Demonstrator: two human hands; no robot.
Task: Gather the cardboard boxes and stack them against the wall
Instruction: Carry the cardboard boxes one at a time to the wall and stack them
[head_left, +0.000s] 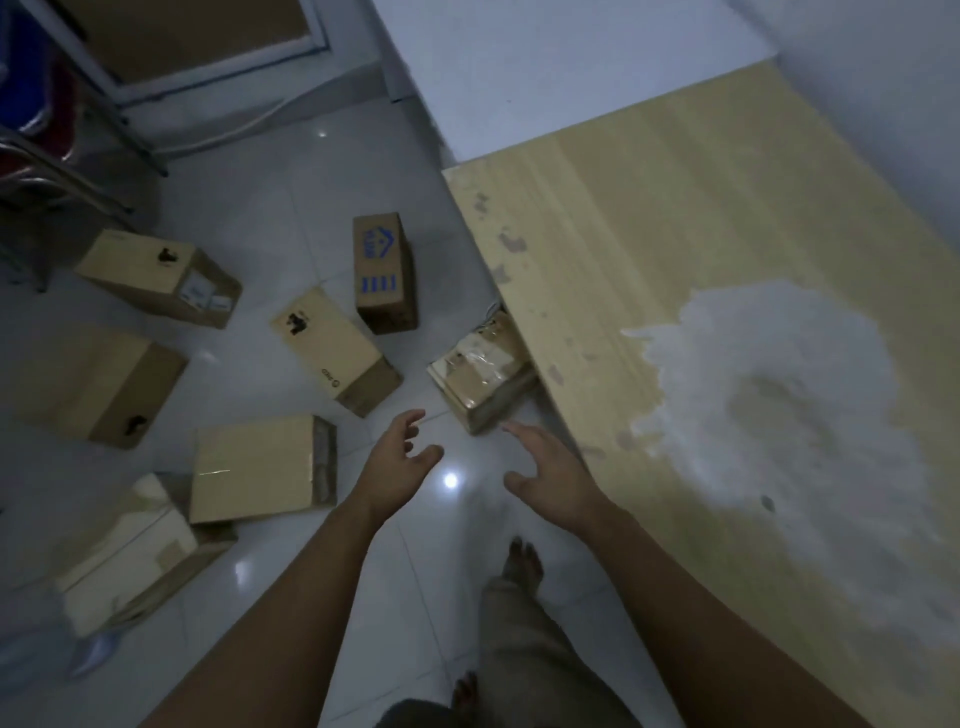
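Our left hand (402, 457) and right hand (550, 467) are out over the floor (291, 171), both grips wide, fingers spread, holding nothing. Taped box (478, 371) sits at 12 o'clock, just ahead of them, partly under the bench (675, 234) edge. Bench fills 3 o'clock. Six more boxes (335, 351) lie scattered on the floor, 9 to 11 o'clock.

Both arms outstretched; left hand (402, 457) and right hand (550, 473) empty (fingers loosely spread).
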